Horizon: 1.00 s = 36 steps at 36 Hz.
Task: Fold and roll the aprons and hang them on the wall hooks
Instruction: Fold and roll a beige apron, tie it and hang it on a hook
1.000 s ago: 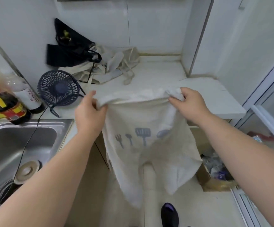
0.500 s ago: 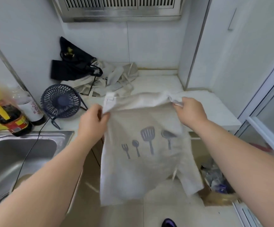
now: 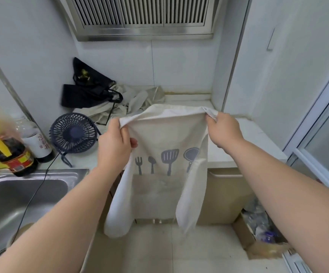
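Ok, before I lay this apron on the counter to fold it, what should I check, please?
1. The left hand grips a top corner of the apron: ok.
2. The right hand grips the other top corner: ok.
3. Its top edge is spread between the hands: ok.
4. Its sides lie flat: not ok, both look folded over.
5. The counter is free behind the apron: cannot tell, the apron hides it.
6. The fan stands apart from the apron: ok.
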Each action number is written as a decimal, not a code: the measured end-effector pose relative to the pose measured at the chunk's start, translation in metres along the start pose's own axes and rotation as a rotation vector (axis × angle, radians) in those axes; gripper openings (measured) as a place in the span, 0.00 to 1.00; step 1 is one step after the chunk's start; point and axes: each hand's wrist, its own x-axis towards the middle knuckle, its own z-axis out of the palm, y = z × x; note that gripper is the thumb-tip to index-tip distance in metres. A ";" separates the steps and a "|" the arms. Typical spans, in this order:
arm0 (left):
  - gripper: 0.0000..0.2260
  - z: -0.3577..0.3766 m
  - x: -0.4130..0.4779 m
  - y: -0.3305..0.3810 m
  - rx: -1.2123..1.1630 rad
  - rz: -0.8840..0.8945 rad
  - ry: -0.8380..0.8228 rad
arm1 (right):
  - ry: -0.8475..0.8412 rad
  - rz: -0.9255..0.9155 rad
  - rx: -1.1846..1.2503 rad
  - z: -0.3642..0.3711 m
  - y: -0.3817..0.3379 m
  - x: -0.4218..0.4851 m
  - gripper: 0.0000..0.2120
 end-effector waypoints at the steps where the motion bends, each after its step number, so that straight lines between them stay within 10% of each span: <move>1: 0.06 -0.003 0.003 0.002 -0.025 0.034 0.011 | 0.005 0.034 0.106 0.000 -0.005 0.004 0.15; 10: 0.09 -0.021 0.036 0.023 -0.212 0.024 -0.134 | 0.003 0.057 0.720 -0.008 -0.026 0.024 0.14; 17: 0.23 -0.002 0.058 0.042 -0.174 0.163 -0.237 | 0.056 -0.202 0.527 -0.015 -0.040 0.044 0.13; 36: 0.22 0.140 0.230 0.043 -0.074 0.147 -0.167 | 0.022 -0.278 0.334 0.012 -0.006 0.256 0.18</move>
